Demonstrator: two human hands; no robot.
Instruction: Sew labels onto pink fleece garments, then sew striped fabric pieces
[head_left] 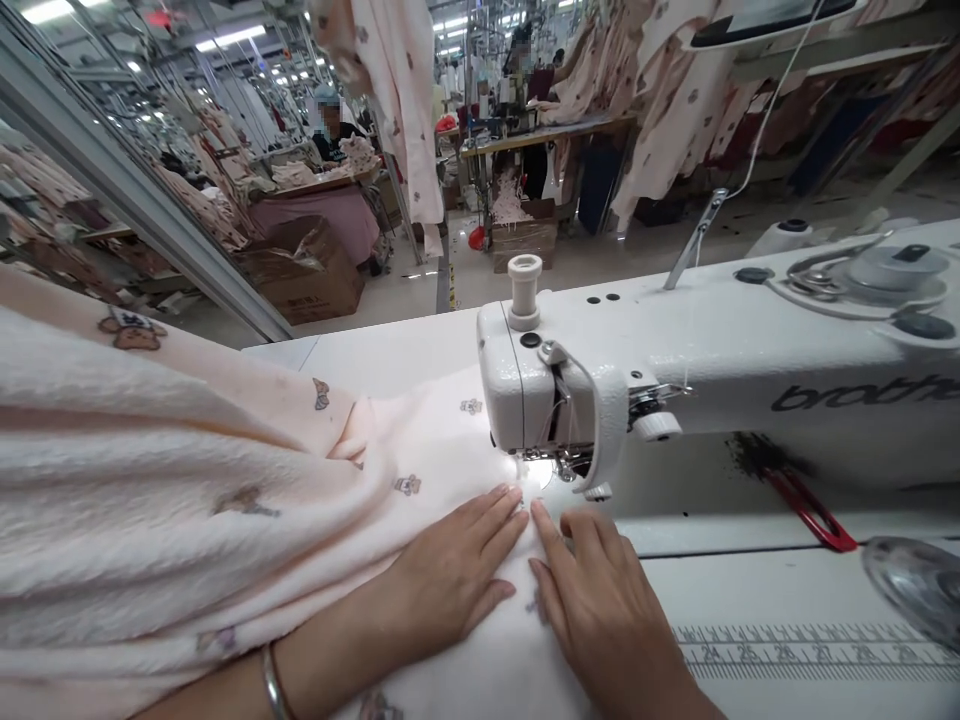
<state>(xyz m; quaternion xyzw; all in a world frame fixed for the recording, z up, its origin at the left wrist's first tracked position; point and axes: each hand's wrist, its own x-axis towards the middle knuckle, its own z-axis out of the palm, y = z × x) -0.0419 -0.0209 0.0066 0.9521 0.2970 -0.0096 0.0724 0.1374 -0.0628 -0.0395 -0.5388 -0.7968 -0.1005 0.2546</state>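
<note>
Pale pink plush fabric (420,440) with small bear prints lies under the needle area of a white sewing machine (555,380) and drapes in folds over the left side. My left hand (457,565) rests flat on the fabric, its fingers stretched toward the lit needle area. Just right of it, my right hand (600,590) touches the fabric edge with index finger extended and thumb apart, the other fingers curled. Both hands are in front of the presser foot, whose details are lost in the lamp's glare. A metal bangle circles the left wrist.
Red thread snips (810,505) lie under the machine arm. A clear round object (915,585) sits at the right, above a printed ruler (810,652). Behind are hanging garments (405,110), cardboard boxes (307,270) and a person (330,125) at another table.
</note>
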